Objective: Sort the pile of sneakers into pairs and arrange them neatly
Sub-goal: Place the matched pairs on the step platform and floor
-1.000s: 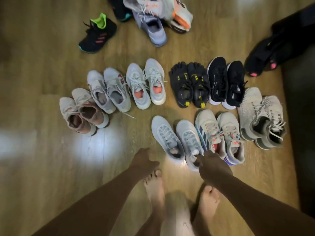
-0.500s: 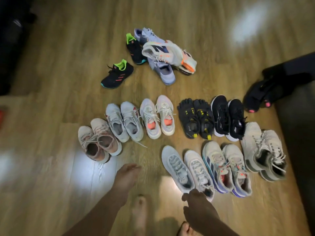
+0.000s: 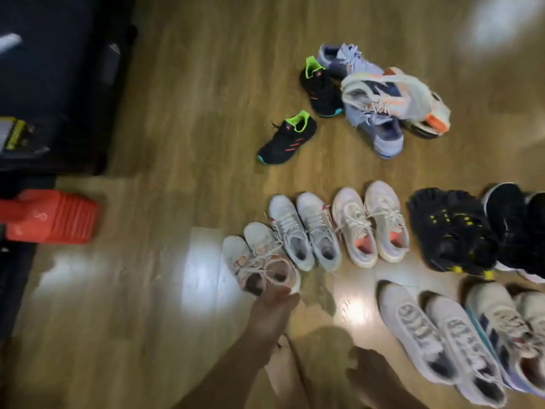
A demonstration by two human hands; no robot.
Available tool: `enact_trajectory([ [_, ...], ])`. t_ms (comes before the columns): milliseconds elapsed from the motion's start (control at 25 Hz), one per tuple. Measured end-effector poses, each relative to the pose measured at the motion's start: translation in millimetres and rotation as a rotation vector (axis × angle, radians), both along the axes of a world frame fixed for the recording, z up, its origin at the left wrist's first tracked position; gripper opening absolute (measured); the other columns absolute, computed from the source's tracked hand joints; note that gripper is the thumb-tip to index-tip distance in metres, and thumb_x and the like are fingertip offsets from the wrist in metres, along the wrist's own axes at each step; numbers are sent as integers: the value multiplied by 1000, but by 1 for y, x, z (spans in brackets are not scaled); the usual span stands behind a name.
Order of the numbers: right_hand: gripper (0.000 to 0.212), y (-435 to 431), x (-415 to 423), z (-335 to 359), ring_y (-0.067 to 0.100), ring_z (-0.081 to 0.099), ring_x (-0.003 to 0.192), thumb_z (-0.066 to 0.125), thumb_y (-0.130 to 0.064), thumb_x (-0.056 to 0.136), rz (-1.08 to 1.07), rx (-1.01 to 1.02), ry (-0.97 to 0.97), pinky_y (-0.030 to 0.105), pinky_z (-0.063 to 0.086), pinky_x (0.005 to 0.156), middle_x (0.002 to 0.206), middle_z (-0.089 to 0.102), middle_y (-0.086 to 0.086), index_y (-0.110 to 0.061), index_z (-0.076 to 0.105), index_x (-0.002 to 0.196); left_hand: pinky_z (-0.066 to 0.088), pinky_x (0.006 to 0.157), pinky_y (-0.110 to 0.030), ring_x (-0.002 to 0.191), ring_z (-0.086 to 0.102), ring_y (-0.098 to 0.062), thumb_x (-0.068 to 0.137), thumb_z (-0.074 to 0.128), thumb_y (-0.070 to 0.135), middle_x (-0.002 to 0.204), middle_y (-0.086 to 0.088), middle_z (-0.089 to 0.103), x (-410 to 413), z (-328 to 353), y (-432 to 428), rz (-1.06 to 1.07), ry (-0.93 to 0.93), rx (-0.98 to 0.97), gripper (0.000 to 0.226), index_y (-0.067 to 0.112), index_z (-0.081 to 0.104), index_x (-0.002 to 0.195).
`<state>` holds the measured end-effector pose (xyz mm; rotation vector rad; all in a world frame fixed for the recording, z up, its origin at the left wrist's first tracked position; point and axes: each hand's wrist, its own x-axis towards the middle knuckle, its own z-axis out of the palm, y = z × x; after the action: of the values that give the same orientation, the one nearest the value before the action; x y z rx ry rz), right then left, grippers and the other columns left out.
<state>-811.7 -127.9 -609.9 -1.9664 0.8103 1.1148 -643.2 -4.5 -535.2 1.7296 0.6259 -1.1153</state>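
The sorted sneakers stand in two rows on the wood floor (image 3: 177, 113), right of centre. In the far row, from left to right, are a pink pair (image 3: 259, 261), a grey pair (image 3: 306, 231), a white-and-coral pair (image 3: 371, 222), black toe shoes (image 3: 451, 231) and a black pair (image 3: 516, 225) cut by the right edge. All have toes away from the person and heels towards them, their long axes leaning a little to the left. In the near row a white pair (image 3: 436, 343) and a striped pair (image 3: 507, 335) lie the same way, toes up-left.

The unsorted pile (image 3: 383, 98) lies farther off. In it a white, navy and orange sneaker (image 3: 395, 93) rests on its side, long axis across the view, on top of lilac sneakers (image 3: 386, 140), with a black, green-collared sneaker (image 3: 320, 90) at the left, toe towards the person. Its match, a lone black sneaker (image 3: 287, 138), sits apart, lying diagonally with its toe down-left.

The left hand (image 3: 274, 308) reaches the heel of the pink pair; blur hides whether it grips. The right hand (image 3: 365, 367) hangs over bare floor near the white pair, fingers loosely curled, holding nothing.

A red object (image 3: 50, 219) and dark furniture (image 3: 59, 84) are at the left
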Motion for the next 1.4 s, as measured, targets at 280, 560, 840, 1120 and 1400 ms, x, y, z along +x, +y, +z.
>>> enact_trajectory([
  [280,47,-40,218,38,19,53,124,52,-27,89,-27,132,-393,23,32,103,132,59,4,-20,53,136,51,81,-37,81,63,-22,85,68,19,93,-9,71,156,-33,-72,-161,-197,222,5,18,67,89],
  [560,52,-254,305,10,32,55,116,59,-20,86,-266,-150,-356,30,41,93,118,62,16,-15,48,137,44,52,-20,54,54,-10,95,52,11,61,4,55,279,-48,-220,-201,-199,82,14,19,56,84],
  [840,56,-295,362,-4,24,50,126,62,-21,88,-426,-138,-381,27,38,96,132,57,11,-18,44,142,51,68,-31,72,55,-15,93,59,23,80,0,55,350,-84,-273,-247,-131,95,1,23,60,94],
  [1120,47,-302,476,-56,24,55,120,63,-25,89,-501,-269,-373,28,39,98,126,61,6,-17,54,135,57,83,-42,113,56,-26,87,66,23,123,-3,52,438,-189,-289,-533,278,66,35,18,53,120],
  [1400,69,-281,665,-137,37,60,112,54,-21,85,-153,-330,-212,41,51,92,128,60,17,-39,29,147,47,95,-35,116,58,-32,84,62,25,131,-10,56,491,-253,-238,-1148,50,62,71,21,27,146],
])
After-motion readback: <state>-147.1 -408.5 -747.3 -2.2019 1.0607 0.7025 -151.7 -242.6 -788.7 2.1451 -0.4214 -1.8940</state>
